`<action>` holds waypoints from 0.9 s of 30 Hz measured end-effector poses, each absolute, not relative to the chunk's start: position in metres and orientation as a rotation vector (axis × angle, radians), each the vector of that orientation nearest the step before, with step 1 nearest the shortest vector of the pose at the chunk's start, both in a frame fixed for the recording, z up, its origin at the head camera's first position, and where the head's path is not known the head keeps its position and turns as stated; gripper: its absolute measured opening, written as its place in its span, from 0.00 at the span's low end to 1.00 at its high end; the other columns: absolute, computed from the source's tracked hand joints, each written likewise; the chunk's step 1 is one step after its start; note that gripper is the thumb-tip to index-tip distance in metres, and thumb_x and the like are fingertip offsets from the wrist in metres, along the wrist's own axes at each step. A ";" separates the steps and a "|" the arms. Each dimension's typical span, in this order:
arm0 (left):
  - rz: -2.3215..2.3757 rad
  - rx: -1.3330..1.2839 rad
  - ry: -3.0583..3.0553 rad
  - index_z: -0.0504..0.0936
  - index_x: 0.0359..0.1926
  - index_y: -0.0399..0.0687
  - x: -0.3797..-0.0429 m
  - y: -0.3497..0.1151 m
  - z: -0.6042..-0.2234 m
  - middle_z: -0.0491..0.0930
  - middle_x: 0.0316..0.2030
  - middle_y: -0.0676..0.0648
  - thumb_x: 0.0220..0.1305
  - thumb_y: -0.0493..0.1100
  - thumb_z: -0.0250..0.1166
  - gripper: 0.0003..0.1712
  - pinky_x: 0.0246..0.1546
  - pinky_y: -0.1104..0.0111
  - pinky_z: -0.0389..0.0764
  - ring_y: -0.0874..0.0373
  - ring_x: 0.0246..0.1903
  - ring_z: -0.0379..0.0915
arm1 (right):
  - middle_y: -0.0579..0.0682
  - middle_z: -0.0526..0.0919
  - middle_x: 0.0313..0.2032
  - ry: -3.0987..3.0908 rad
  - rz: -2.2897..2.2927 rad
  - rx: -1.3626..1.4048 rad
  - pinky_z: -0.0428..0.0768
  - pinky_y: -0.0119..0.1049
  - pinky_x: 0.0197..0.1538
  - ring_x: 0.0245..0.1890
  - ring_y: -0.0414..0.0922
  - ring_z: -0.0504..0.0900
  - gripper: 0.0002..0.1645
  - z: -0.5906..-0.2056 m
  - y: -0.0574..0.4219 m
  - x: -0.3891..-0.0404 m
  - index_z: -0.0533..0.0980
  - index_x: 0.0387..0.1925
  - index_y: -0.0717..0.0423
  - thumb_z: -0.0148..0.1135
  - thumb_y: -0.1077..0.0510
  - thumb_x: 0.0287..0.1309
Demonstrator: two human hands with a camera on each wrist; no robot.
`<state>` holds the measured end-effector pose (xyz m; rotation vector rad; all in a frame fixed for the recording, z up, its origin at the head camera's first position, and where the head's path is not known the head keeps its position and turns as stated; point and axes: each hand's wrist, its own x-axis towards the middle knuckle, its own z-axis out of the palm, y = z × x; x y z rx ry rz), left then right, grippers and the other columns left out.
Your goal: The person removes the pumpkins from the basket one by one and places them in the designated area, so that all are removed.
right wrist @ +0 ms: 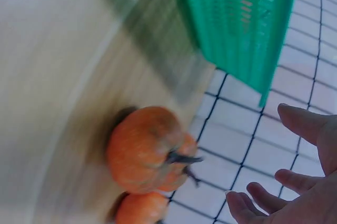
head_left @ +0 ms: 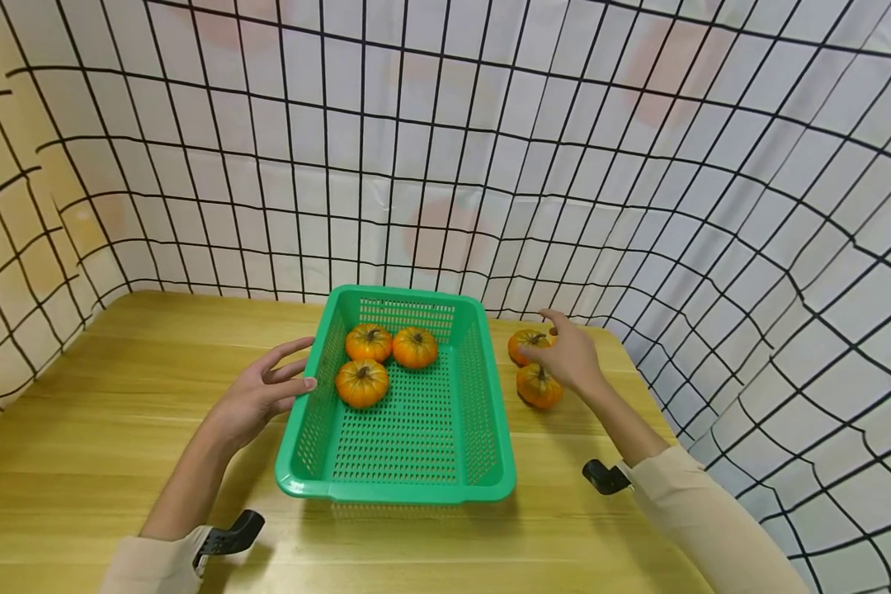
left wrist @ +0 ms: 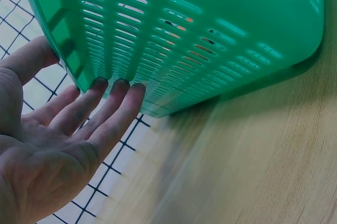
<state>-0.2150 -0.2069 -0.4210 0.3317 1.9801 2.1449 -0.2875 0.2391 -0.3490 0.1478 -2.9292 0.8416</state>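
My left hand [head_left: 256, 400] holds the left rim of a green plastic basket [head_left: 397, 492], its thumb at the rim and its fingertips against the slotted outer wall [left wrist: 174, 40]. Inside, towards the back left, three small orange pumpkins sit close together: one at the back [head_left: 369, 341], one beside it [head_left: 416, 347] and one in front [head_left: 361, 384]. Right of the basket, my right hand [head_left: 570, 356] hovers over more pumpkins [head_left: 539, 388], fingers spread and holding nothing. In the right wrist view, the nearest pumpkin [right wrist: 142, 150] partly hides another; a third [right wrist: 139, 209] lies lower.
Everything stands on a wooden table [head_left: 156, 355]. A white curtain with a black grid [head_left: 445, 165] hangs around its back and sides, close behind the basket and the loose pumpkins. Each sleeve carries a black wrist camera [head_left: 232, 535].
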 end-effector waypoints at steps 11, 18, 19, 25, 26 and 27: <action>2.153 0.341 1.967 0.51 0.80 0.49 -0.215 -0.207 -0.422 0.56 0.76 0.31 0.70 0.37 0.64 0.45 0.53 0.63 0.84 0.55 0.57 0.81 | 0.67 0.72 0.67 -2.919 0.901 0.289 0.78 0.60 0.58 0.63 0.64 0.74 0.47 -0.321 0.195 -0.279 0.61 0.76 0.52 0.69 0.44 0.62; 2.147 0.342 1.974 0.52 0.80 0.50 -0.217 -0.206 -0.422 0.57 0.76 0.32 0.70 0.37 0.65 0.45 0.53 0.63 0.84 0.54 0.57 0.80 | 0.63 0.75 0.65 -2.913 0.930 0.391 0.78 0.58 0.59 0.65 0.59 0.74 0.46 -0.312 0.170 -0.278 0.62 0.76 0.50 0.70 0.45 0.61; 2.148 0.343 1.973 0.52 0.80 0.50 -0.217 -0.206 -0.422 0.57 0.76 0.32 0.70 0.37 0.65 0.45 0.53 0.63 0.84 0.54 0.57 0.80 | 0.62 0.75 0.65 -2.912 0.930 0.404 0.78 0.58 0.59 0.65 0.59 0.74 0.46 -0.311 0.166 -0.277 0.62 0.76 0.49 0.71 0.45 0.61; 2.153 0.346 1.972 0.52 0.80 0.48 -0.216 -0.206 -0.422 0.57 0.75 0.31 0.70 0.36 0.64 0.44 0.52 0.62 0.84 0.54 0.56 0.81 | 0.60 0.76 0.66 -2.911 0.968 0.493 0.80 0.56 0.58 0.65 0.57 0.75 0.46 -0.312 0.140 -0.278 0.64 0.75 0.49 0.72 0.45 0.59; 2.153 0.348 1.971 0.52 0.80 0.48 -0.216 -0.206 -0.421 0.57 0.75 0.30 0.70 0.36 0.64 0.44 0.52 0.62 0.84 0.54 0.56 0.81 | 0.60 0.76 0.65 -2.912 0.974 0.505 0.80 0.56 0.58 0.65 0.56 0.75 0.46 -0.312 0.135 -0.278 0.64 0.75 0.49 0.73 0.45 0.59; 2.151 0.349 1.971 0.52 0.80 0.48 -0.216 -0.206 -0.421 0.57 0.75 0.31 0.70 0.36 0.64 0.44 0.53 0.62 0.84 0.54 0.56 0.81 | 0.59 0.76 0.65 -2.916 0.982 0.512 0.80 0.56 0.58 0.64 0.56 0.76 0.46 -0.312 0.130 -0.277 0.64 0.75 0.49 0.73 0.45 0.58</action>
